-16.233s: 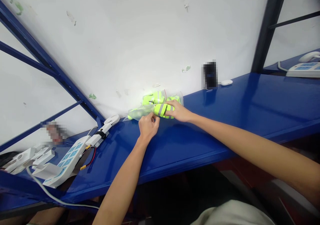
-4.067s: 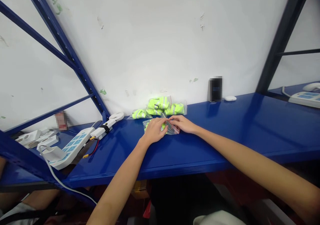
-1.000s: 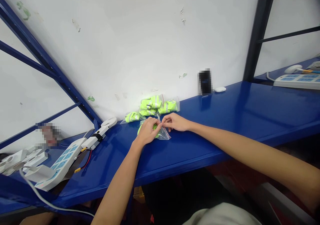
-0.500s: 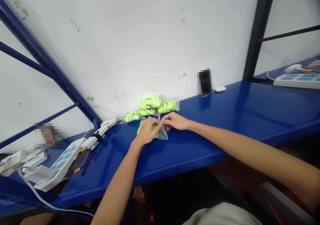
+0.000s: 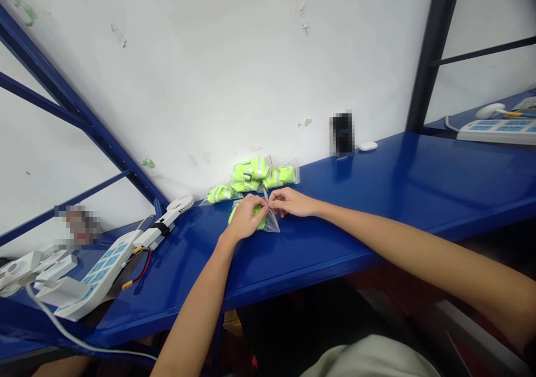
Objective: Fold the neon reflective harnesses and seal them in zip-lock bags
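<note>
A clear plastic bag (image 5: 272,222) with a folded neon-yellow reflective vest inside lies on the blue table, partly covered by my hands. My left hand (image 5: 247,216) rests over the bag, its thumb and fingers closed on the edge near the opening. Pinching that same edge from the other side is my right hand (image 5: 292,202), fingertips nearly touching the left ones. Just behind, against the wall, several more bagged yellow vests (image 5: 253,169) are heaped, with another bagged vest (image 5: 220,194) at their left.
On the left are a white handheld fan (image 5: 180,204), a power strip (image 5: 100,273) and a red-black cable (image 5: 146,262). A dark blurred object (image 5: 342,134) leans on the wall beside a small white case (image 5: 368,146). Blue metal frame bars (image 5: 104,142) rise at left.
Both hands keep their grip on the bag's edge with hardly any movement. The whole view has shifted slightly.
</note>
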